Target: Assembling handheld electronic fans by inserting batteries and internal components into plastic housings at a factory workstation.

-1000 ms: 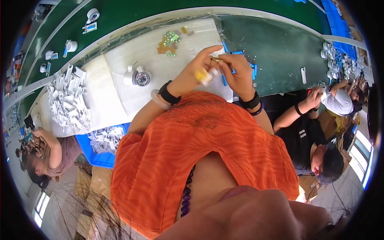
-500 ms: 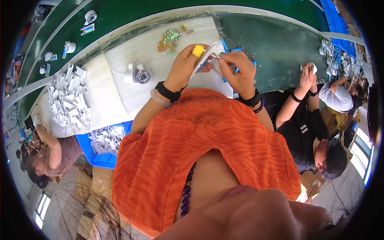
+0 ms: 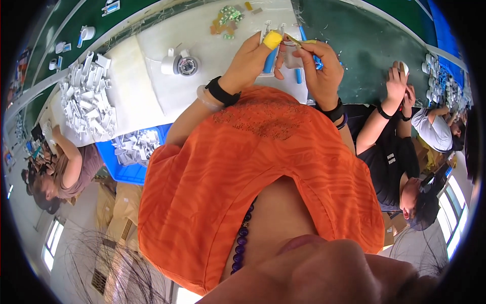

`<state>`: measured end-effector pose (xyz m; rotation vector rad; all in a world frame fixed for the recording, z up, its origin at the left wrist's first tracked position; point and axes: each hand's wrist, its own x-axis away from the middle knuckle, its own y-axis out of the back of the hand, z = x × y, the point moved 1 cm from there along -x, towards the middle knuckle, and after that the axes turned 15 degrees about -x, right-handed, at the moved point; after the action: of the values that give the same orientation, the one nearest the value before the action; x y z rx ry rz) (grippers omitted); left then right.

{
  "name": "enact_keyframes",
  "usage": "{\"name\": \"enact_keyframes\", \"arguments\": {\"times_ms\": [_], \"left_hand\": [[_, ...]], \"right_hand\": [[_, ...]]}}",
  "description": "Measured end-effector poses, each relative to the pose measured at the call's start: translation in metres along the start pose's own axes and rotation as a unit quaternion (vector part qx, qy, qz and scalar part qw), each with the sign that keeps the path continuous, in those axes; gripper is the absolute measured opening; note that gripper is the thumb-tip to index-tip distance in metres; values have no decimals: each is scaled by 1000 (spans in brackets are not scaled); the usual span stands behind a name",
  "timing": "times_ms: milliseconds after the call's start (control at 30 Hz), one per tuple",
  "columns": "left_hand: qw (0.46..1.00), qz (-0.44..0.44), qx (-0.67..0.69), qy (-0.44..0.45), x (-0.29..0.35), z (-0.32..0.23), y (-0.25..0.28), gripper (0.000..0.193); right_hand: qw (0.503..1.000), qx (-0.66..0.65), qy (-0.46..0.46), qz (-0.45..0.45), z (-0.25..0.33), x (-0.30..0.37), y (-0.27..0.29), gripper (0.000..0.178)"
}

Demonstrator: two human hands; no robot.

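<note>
Two hands point(image 3: 249, 60) point(image 3: 324, 66), white-and-blue part point(image 3: 270, 61) partly covered, thin item point(image 3: 292, 40) indistinct

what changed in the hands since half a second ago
The left hand has straightened the slanted white housing, its blue cell showing more; the right hand has moved rightward, holding a thin yellowish piece. The white parts pile and round white device stayed put; only the view shifted.
</note>
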<state>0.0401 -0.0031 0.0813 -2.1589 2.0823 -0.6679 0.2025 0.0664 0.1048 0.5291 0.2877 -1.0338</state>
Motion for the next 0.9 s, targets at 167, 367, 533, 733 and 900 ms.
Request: {"name": "enact_keyframes", "arguments": {"times_ms": [167, 367, 533, 733, 900], "left_hand": [[999, -5, -30, -40, 0, -7, -2, 35], [994, 10, -73, -79, 3, -13, -3, 45], [992, 25, -96, -76, 3, -10, -3, 47], [985, 54, -140, -82, 4, -14, -6, 47], [982, 75, -154, -80, 4, -20, -7, 45]], "right_hand": [[1000, -9, -2, 20, -5, 0, -2, 12], [999, -7, 47, 28, -4, -6, 0, 14], [998, -4, 45, 31, -4, -2, -1, 20], [998, -15, 59, 16, -9, 2, -3, 23], [998, -15, 54, 5, -10, 2, -3, 24]]}}
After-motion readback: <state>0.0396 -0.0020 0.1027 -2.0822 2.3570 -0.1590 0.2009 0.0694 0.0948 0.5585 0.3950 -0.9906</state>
